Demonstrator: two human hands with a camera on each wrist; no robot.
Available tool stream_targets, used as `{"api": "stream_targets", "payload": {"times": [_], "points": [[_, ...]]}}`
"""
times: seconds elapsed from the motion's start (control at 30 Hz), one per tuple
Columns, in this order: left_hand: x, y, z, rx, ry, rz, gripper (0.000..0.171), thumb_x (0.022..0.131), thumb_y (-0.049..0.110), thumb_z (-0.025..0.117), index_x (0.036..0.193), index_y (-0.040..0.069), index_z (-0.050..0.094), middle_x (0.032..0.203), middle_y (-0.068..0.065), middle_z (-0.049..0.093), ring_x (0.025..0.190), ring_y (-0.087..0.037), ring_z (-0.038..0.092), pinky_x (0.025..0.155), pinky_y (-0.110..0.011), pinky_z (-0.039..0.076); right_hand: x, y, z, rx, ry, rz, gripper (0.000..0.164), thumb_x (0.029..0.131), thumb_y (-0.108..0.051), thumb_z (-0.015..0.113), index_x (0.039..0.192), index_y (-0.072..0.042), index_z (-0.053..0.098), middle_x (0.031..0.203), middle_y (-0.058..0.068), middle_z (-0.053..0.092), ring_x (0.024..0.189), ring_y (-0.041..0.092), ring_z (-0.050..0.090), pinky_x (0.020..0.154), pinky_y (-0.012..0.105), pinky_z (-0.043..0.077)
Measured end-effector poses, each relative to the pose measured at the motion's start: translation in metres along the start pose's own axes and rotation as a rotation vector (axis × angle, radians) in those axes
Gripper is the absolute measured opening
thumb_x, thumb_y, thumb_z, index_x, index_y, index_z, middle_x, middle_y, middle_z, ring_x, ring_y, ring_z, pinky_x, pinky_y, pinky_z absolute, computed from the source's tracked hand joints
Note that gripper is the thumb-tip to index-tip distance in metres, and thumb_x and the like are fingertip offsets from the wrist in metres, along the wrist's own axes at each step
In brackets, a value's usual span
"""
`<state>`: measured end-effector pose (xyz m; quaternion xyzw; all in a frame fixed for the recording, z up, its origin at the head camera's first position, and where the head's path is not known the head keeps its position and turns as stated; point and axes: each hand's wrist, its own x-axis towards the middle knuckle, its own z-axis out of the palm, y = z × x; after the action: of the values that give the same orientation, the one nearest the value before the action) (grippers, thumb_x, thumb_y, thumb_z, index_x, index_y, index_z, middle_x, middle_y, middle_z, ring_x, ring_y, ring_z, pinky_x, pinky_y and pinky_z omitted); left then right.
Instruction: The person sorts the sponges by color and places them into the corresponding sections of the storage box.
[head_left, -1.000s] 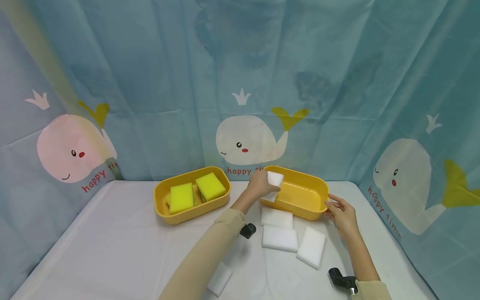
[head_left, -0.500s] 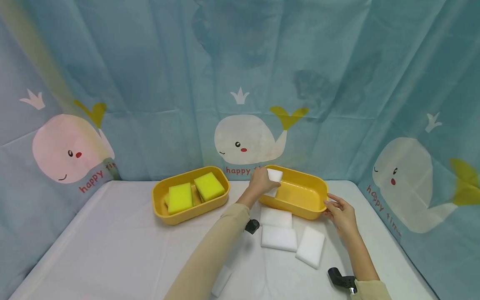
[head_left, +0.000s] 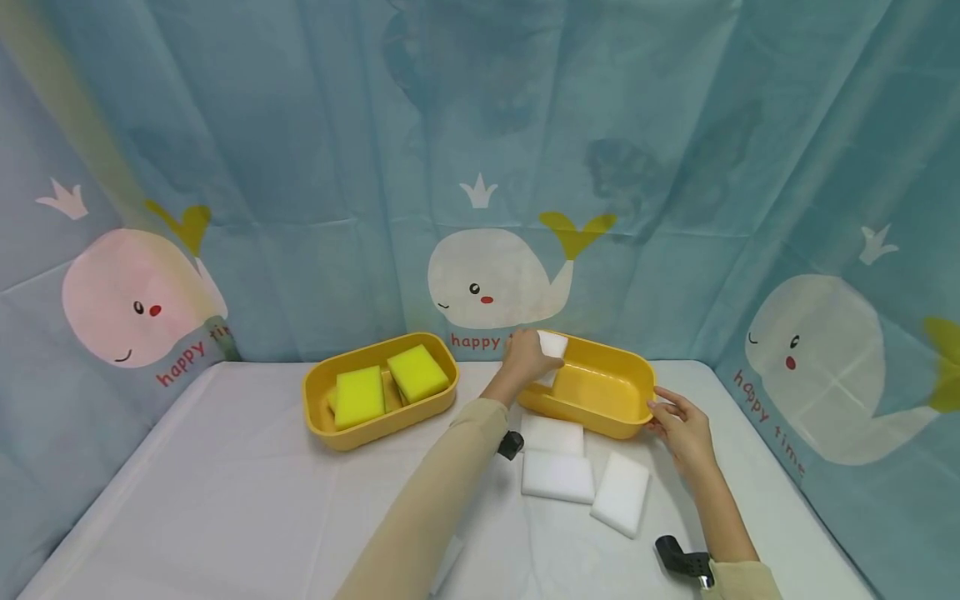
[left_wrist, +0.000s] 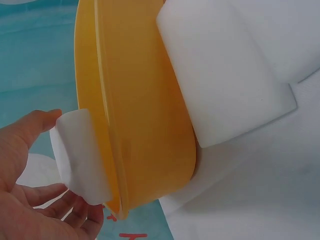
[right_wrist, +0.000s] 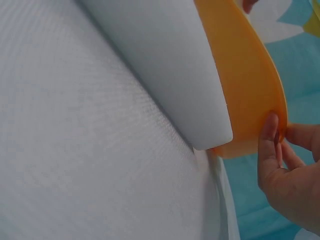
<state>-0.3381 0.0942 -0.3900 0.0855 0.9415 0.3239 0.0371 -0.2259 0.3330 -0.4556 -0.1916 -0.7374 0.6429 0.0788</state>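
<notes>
My left hand [head_left: 525, 357] grips a white sponge [left_wrist: 84, 157] at the left end of the right-hand yellow tray [head_left: 597, 423]. In the left wrist view the sponge is partly inside the tray's rim, with thumb and fingers on its two ends. At the tray's other end, my right hand [head_left: 684, 433] pinches the rim, thumb and fingers on either side of the wall in the right wrist view. Just in front of this tray lie three white sponges: one against it [head_left: 552, 436], one nearer me [head_left: 558, 477], and one slanted [head_left: 621, 495].
Another yellow tray [head_left: 375, 432] stands to the left, holding yellow sponges [head_left: 360, 397]. A further white piece [head_left: 447, 565] is mostly hidden by my left sleeve. Behind both trays hangs a blue whale-print curtain [head_left: 315, 167]. A white cloth [head_left: 225, 500] covers the table.
My left hand has shifted slightly away from me and to the right with the white sponge at the tray's left end. My right hand stays on the rim.
</notes>
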Motion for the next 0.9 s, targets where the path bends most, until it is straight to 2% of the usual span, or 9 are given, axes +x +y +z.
{"api": "stream_targets", "payload": {"times": [0.27,0.5,0.57,0.7,0.8,0.9], "points": [[0.001,0.0,0.001,0.0,-0.007,0.022,0.064,0.093,0.036,0.083,0.136,-0.004,0.058,0.136,-0.018,0.055,0.128,-0.035,0.051,0.11,-0.042,0.049,0.0,0.001,0.0,0.008,0.003,-0.005,0.054,0.109,-0.012,0.059,0.158,0.002,0.042,0.101,-0.001,0.058,0.077,0.003,0.062,0.075,0.014,0.058],[0.0,-0.003,0.003,0.003,-0.054,0.068,0.069,0.095,0.038,0.08,0.144,-0.002,0.053,0.143,-0.018,0.052,0.137,-0.033,0.047,0.123,-0.047,0.035,0.0,0.001,0.0,0.022,0.01,-0.004,0.054,0.108,-0.011,0.059,0.157,0.002,0.042,0.1,-0.001,0.058,0.077,0.003,0.063,0.075,0.015,0.059],[0.0,-0.004,0.004,-0.001,-0.06,0.072,0.071,0.096,0.038,0.079,0.147,-0.001,0.05,0.145,-0.018,0.051,0.138,-0.033,0.046,0.123,-0.048,0.034,-0.001,0.001,0.0,0.007,0.007,-0.004,0.053,0.109,-0.011,0.058,0.158,0.002,0.042,0.101,-0.001,0.058,0.078,0.003,0.063,0.076,0.015,0.058],[-0.001,-0.006,0.003,-0.028,-0.062,0.085,0.073,0.097,0.037,0.079,0.151,-0.003,0.048,0.146,-0.019,0.051,0.14,-0.034,0.045,0.122,-0.049,0.034,0.0,0.0,0.0,-0.005,0.009,0.003,0.053,0.109,-0.011,0.057,0.158,0.001,0.041,0.102,-0.001,0.057,0.078,0.003,0.062,0.077,0.015,0.058],[-0.004,-0.009,0.002,-0.06,-0.054,0.101,0.074,0.097,0.034,0.079,0.152,-0.004,0.047,0.149,-0.019,0.051,0.142,-0.035,0.043,0.125,-0.05,0.029,0.0,0.0,0.0,-0.004,0.008,0.006,0.053,0.109,-0.012,0.057,0.159,0.0,0.041,0.102,-0.001,0.056,0.079,0.003,0.062,0.077,0.015,0.058],[-0.008,-0.013,0.0,-0.095,-0.043,0.109,0.075,0.096,0.033,0.079,0.153,-0.004,0.046,0.15,-0.02,0.051,0.142,-0.036,0.043,0.124,-0.05,0.032,0.001,0.001,0.0,0.002,0.007,0.006,0.053,0.109,-0.011,0.058,0.159,0.0,0.041,0.102,-0.001,0.057,0.079,0.003,0.063,0.076,0.015,0.058]]}}
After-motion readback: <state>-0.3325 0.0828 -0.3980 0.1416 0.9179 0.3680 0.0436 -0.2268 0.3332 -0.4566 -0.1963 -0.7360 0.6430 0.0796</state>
